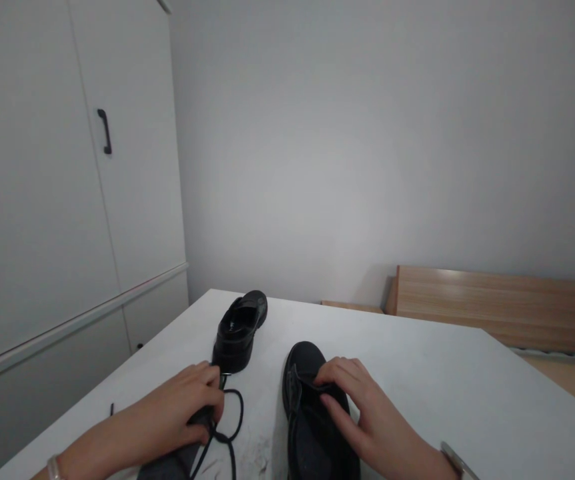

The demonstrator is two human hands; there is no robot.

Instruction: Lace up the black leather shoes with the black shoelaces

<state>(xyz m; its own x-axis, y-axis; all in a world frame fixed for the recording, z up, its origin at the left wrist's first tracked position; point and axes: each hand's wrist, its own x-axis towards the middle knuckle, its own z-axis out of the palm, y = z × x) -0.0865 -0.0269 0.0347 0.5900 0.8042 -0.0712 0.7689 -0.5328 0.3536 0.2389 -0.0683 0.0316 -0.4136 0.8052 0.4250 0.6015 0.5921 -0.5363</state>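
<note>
A black shoe (317, 427) stands on the white table (417, 373) with its toe pointing away from me. My right hand (362, 407) is closed on the upper by the shoe's opening, the thumb below the fingers at the edge. To the left, my left hand (187, 407) has its fingers curled around a dark piece with a black cord (237, 417). The cord is looped and knotted, and its strands run down towards me. Under that hand lies a dark grey object (167, 465), mostly hidden, whose kind I cannot make out. Farther off sits a second black shoe (237, 333).
On the left stands a white cabinet (132, 200) with a dark handle (105, 132). A pale wall (342, 133) rises behind the table. Beyond the table's right side is a wooden board (492, 300). Dark smudges mark the tabletop between my hands.
</note>
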